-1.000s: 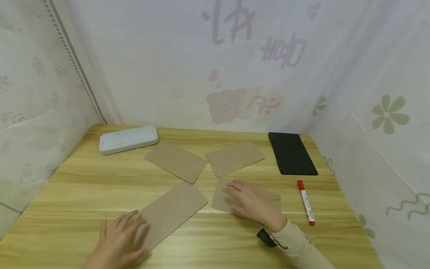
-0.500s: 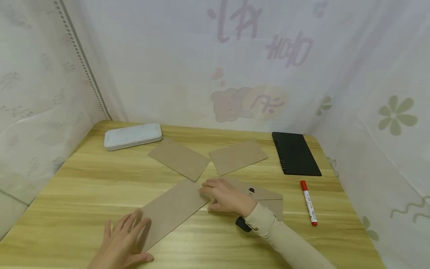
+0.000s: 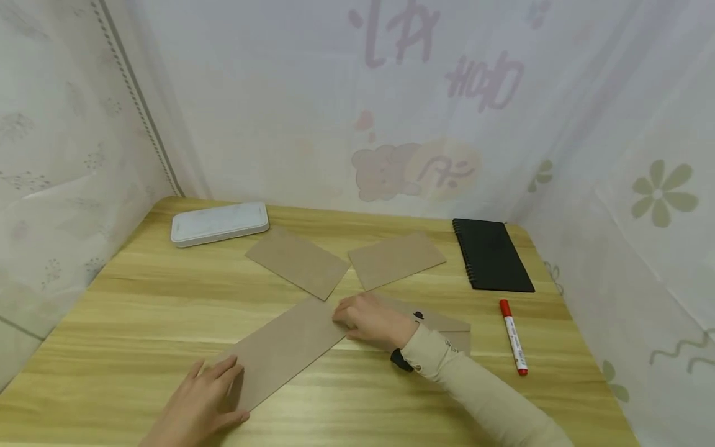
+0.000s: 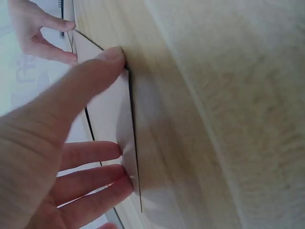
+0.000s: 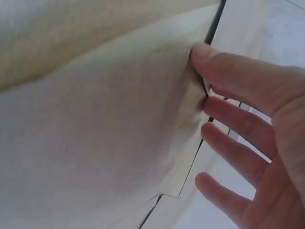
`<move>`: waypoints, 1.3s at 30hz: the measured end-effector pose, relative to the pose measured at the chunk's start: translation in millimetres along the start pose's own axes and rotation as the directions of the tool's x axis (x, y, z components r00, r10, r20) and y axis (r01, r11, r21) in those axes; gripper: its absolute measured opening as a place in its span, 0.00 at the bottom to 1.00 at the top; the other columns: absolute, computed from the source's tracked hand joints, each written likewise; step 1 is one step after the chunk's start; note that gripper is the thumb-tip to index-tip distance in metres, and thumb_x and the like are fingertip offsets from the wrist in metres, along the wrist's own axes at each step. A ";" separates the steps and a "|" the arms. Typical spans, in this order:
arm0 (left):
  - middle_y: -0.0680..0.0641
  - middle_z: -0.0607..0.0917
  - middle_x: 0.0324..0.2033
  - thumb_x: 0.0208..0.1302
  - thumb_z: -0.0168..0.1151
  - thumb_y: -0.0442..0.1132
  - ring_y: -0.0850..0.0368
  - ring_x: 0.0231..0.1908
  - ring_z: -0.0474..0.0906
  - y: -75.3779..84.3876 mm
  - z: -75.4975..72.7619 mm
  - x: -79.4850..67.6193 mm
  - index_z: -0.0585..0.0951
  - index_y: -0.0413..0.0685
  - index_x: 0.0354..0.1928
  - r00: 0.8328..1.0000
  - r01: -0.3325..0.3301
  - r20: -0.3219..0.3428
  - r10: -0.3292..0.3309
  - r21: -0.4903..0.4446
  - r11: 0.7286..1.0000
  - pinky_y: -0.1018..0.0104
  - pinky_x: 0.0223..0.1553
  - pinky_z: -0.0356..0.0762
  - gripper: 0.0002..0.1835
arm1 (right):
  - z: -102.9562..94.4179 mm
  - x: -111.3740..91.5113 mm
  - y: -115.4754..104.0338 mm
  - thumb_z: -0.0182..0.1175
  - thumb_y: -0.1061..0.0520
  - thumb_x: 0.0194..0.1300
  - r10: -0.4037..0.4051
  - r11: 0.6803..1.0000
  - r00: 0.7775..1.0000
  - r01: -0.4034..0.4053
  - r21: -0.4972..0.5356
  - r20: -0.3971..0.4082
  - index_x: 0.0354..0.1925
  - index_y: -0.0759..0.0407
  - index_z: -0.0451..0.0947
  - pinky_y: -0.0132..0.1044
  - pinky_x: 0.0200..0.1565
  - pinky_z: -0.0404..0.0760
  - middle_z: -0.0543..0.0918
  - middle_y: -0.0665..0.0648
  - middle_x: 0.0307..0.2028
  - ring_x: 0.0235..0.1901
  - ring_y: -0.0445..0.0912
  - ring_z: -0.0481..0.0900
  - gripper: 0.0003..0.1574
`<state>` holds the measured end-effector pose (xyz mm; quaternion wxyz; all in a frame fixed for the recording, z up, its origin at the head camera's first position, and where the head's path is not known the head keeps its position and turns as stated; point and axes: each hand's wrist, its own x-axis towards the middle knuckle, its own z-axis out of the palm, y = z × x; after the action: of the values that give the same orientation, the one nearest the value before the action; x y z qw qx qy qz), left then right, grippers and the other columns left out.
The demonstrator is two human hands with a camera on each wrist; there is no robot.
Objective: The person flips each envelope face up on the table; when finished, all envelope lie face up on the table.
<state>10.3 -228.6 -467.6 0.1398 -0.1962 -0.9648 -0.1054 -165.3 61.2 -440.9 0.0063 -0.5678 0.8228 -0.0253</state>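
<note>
- Left hand: fingers apart, thumb at a corner of the long envelope, fingertips touching its near left end.
- Right hand: thumb and fingers apart at the envelope's far right end; whether they pinch it, I cannot tell.
- Long envelope: flat on the table, slanting between the hands.
- Flap envelope: partly under the right hand and forearm.
- Two brown pieces: behind, side by side.
- White case: back left.
- Black notebook: back right, red-capped marker nearer.
</note>
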 end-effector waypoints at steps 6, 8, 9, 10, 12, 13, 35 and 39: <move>0.34 0.82 0.40 0.30 0.72 0.51 0.40 0.41 0.79 6.9 -3.0 6.1 0.81 0.32 0.36 1.000 0.007 0.007 -0.007 0.006 1.000 0.45 0.39 0.73 0.31 | -2.5 2.9 1.1 0.69 0.52 0.54 -0.019 0.999 1.000 0.020 -0.032 0.019 0.48 0.54 0.81 0.33 0.56 0.66 0.82 0.48 0.43 0.49 0.45 0.72 0.22; 0.33 0.82 0.40 0.32 0.71 0.51 0.39 0.41 0.79 8.0 -4.3 6.4 0.81 0.32 0.36 0.999 0.030 0.035 -0.030 -0.008 1.000 0.45 0.38 0.73 0.31 | -3.0 2.4 0.1 0.69 0.51 0.54 -0.010 0.999 0.999 0.011 -0.033 0.032 0.49 0.53 0.81 0.34 0.58 0.64 0.81 0.49 0.44 0.51 0.45 0.71 0.23; 0.33 0.82 0.40 0.33 0.71 0.50 0.39 0.41 0.79 7.7 -4.8 6.4 0.81 0.32 0.36 0.998 0.038 0.046 -0.037 -0.019 0.999 0.45 0.38 0.73 0.30 | -3.7 1.7 -0.6 0.69 0.50 0.54 0.004 1.000 0.999 -0.002 -0.031 0.044 0.50 0.52 0.80 0.34 0.58 0.64 0.81 0.49 0.45 0.53 0.47 0.70 0.24; 0.33 0.82 0.40 0.33 0.71 0.50 0.39 0.40 0.79 7.5 -5.3 6.5 0.82 0.33 0.36 0.998 0.046 0.055 -0.045 -0.030 0.998 0.44 0.38 0.73 0.29 | -4.1 1.1 -1.1 0.69 0.50 0.54 0.017 1.000 0.998 -0.016 -0.027 0.056 0.50 0.52 0.80 0.35 0.59 0.63 0.80 0.49 0.46 0.55 0.48 0.69 0.24; 0.34 0.82 0.39 0.33 0.71 0.48 0.40 0.39 0.80 6.8 -5.1 6.6 0.82 0.35 0.33 0.999 0.035 0.039 -0.033 -0.050 0.998 0.44 0.37 0.74 0.26 | -5.5 -0.3 -1.8 0.69 0.50 0.53 0.041 0.999 0.996 -0.041 -0.003 0.078 0.51 0.51 0.80 0.38 0.61 0.61 0.79 0.50 0.47 0.58 0.51 0.66 0.26; 0.34 0.82 0.38 0.33 0.71 0.48 0.41 0.38 0.80 5.9 -5.0 6.4 0.82 0.36 0.32 0.999 0.026 0.029 -0.024 -0.060 0.998 0.44 0.37 0.74 0.25 | -6.3 -1.0 -2.1 0.70 0.50 0.53 0.054 0.998 0.994 -0.055 0.008 0.091 0.52 0.51 0.79 0.39 0.62 0.60 0.78 0.50 0.48 0.60 0.53 0.65 0.27; 0.47 0.86 0.34 0.54 0.66 0.37 0.48 0.33 0.82 -20.9 -8.0 2.2 0.85 0.45 0.34 0.999 -0.016 -0.052 0.004 -0.230 0.973 0.53 0.32 0.79 0.06 | -7.2 -8.1 -1.6 0.56 0.59 0.64 0.015 0.992 1.000 -0.014 0.127 -0.009 0.47 0.55 0.82 0.34 0.54 0.69 0.82 0.51 0.44 0.50 0.45 0.73 0.14; 0.44 0.86 0.32 0.60 0.61 0.38 0.43 0.33 0.82 -24.1 -8.4 1.0 0.85 0.42 0.36 0.993 0.095 -0.044 -0.113 -0.302 0.948 0.49 0.32 0.78 0.08 | -12.1 -6.7 2.6 0.53 0.61 0.67 -0.003 0.985 0.999 0.009 0.172 -0.035 0.45 0.57 0.82 0.32 0.51 0.71 0.82 0.50 0.42 0.46 0.43 0.76 0.13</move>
<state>1.5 -252.1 -462.9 0.1321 -0.1608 -0.9419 -0.2636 -165.8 68.8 -429.0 0.0410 -0.5671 0.8157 -0.1061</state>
